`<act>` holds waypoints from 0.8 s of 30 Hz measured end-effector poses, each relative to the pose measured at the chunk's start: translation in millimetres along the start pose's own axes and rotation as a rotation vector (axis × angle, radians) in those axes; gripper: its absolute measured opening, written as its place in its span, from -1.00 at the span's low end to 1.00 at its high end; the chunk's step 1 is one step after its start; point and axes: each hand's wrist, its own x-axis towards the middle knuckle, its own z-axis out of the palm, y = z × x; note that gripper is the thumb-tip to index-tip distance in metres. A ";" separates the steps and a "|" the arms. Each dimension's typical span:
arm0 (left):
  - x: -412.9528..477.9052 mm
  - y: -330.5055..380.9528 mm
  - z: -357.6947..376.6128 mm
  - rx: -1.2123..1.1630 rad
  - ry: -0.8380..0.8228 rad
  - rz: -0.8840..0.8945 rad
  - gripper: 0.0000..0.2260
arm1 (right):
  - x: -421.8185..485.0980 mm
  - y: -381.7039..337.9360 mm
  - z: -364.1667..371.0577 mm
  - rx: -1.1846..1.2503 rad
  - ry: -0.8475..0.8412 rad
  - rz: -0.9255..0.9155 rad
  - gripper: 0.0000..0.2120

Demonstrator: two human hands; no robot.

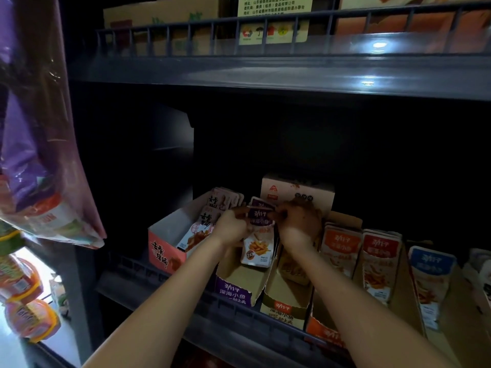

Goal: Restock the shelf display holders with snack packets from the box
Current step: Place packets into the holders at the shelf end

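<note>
- Hands meet at the centre of the frame: your left hand curls round the left edge of a small stack of purple-topped foil snack packets, and your right hand pinches the upper right corner of the same stack. Neither hand is free.
- The stack stands between your two hands, its purple band up and away from you and its lower end with the snack picture pointing down towards you. Its long axis leans slightly back.
- Just below it, towards the lower centre, opens the purple-fronted cardboard display holder. The bottom of the stack looks already inside its walls, though how deep it sits is hidden.
- The holder's channel runs from its front lip back into the shelf, in line with the stack's lean. Your coming move is likely a straight push down and back, with no turn needed.
- Both hands are equally near. The left is beside the pink cardboard tray, and the right is over the brown-fronted holder.
- Behind your right hand stands a pale cardboard box, probably the supply.
- To the right stand orange-topped packets and blue-topped packets, already in their holders.
</note>
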 end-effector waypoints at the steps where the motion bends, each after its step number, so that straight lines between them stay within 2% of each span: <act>1: -2.0 -0.3 1.3 -0.028 0.000 -0.005 -0.64 | 0.1 1.4 1.5 0.034 0.019 0.010 -0.82; 5: -14.3 -4.7 14.1 -0.097 -0.024 -0.126 -0.70 | -6.9 6.3 2.0 0.060 0.033 -0.013 -0.74; 10: -20.8 -15.4 23.1 -0.191 -0.033 -0.226 -0.60 | -9.3 9.1 -4.1 0.005 -0.088 -0.094 -0.70; 15: -25.5 -17.5 18.6 -0.293 -0.017 -0.191 -0.64 | -1.6 6.3 -12.4 0.057 -0.196 -0.073 -0.71; 20: -31.9 -17.5 19.1 -0.336 -0.040 -0.133 -0.76 | -5.7 8.4 -17.8 0.167 -0.267 -0.038 -0.74; 24: -34.0 -17.6 24.6 -0.237 -0.026 -0.035 -0.85 | -8.1 12.4 -16.3 0.214 -0.279 -0.037 -0.73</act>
